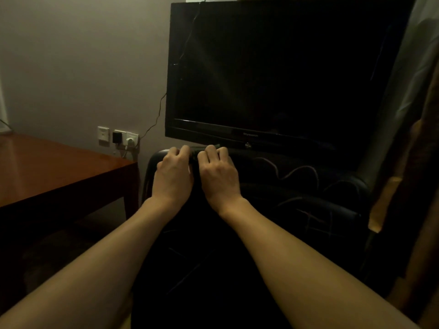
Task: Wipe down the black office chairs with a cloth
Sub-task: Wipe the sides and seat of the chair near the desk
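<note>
Dark cloth (195, 155), bunched on the top edge of the black chair (297, 186) back, centre-far. Judged soft, light, easily wadded. Left hand (173, 173) and right hand (219, 174) curl fingers round it. Chair padding looks yielding. Television (280, 72) above; wooden table (59, 169) left; wall sockets (118, 137).

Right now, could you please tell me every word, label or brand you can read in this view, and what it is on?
"Skyworth", roughly, faint and blurred: brand on the television's lower bezel.
Wall sockets: no markings legible.
Nothing else carries readable text.
</note>
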`<state>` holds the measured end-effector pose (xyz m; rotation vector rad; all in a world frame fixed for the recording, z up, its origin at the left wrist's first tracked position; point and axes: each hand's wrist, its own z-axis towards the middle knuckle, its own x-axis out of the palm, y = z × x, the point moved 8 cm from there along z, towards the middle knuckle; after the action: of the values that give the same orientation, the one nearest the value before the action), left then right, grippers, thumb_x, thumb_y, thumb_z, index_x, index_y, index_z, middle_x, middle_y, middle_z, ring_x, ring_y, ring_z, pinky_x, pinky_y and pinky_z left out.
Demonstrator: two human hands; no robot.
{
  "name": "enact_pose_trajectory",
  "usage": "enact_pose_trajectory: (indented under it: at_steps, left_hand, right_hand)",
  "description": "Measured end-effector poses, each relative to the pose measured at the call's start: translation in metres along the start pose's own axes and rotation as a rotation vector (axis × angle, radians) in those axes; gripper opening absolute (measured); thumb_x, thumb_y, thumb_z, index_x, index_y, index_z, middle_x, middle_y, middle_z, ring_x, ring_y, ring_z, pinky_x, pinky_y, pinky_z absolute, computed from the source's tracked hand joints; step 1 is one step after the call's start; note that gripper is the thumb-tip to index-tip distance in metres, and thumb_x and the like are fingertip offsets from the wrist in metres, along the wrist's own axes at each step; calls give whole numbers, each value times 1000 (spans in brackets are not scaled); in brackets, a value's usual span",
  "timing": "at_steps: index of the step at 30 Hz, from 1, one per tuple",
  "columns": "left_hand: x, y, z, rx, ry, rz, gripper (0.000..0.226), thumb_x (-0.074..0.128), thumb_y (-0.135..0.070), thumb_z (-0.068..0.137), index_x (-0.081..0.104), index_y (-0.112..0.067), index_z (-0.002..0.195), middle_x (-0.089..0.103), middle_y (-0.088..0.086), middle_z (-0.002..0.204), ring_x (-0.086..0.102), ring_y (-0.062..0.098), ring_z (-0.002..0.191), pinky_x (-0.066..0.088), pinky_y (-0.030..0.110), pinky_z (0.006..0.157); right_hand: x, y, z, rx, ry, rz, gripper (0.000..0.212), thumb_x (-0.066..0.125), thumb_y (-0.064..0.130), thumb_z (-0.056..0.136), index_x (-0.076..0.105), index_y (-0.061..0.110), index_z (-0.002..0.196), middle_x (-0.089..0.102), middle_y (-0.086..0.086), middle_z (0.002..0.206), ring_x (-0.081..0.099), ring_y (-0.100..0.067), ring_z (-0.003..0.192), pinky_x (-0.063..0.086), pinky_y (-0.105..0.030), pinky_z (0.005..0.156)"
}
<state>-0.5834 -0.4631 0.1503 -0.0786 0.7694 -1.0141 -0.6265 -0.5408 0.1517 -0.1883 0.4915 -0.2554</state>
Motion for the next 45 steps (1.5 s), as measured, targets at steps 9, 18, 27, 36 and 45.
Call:
enact_pose_trajectory:
  at_steps: [9,18,27,36,45]
  left_hand:
    - [57,-101,5,119,76,-42,26,57,-11,92,52,-12,117,57,11,109,57,30,98,32,30,71]
    - [106,-197,-10,234,186,-145,18,52,-14,94,51,-14,111,51,5,105,48,20,85,34,29,70]
    - [77,-156,-5,160,163,-72,22,52,-12,94,48,-10,115,52,11,114,55,33,100,34,34,71]
    - [79,-140,0,90,122,-42,18,54,-10,94,56,-9,112,57,10,113,55,28,105,33,28,78]
    - [135,-248,-15,291,224,-103,21,51,-11,94,50,-12,115,50,7,111,54,27,94,33,31,71]
  right_hand:
    - [-28,-107,-35,90,-67,-65,21,43,13,85,63,6,85,62,-13,88,57,-30,75,50,-36,65]
    - [-62,-205,-87,239,6,-164,24,76,6,71,60,5,89,59,-15,90,57,-32,79,51,-36,66]
    - [-54,-163,-62,174,79,-101,20,74,11,77,62,7,93,61,-14,93,57,-30,81,52,-35,68]
    - [-45,-157,-58,169,146,-15,22,59,7,89,58,7,110,56,-13,113,52,-31,100,50,-36,81]
    - [-82,-260,-115,320,60,-40,14,63,7,85,58,5,99,57,-16,101,53,-34,92,47,-36,73]
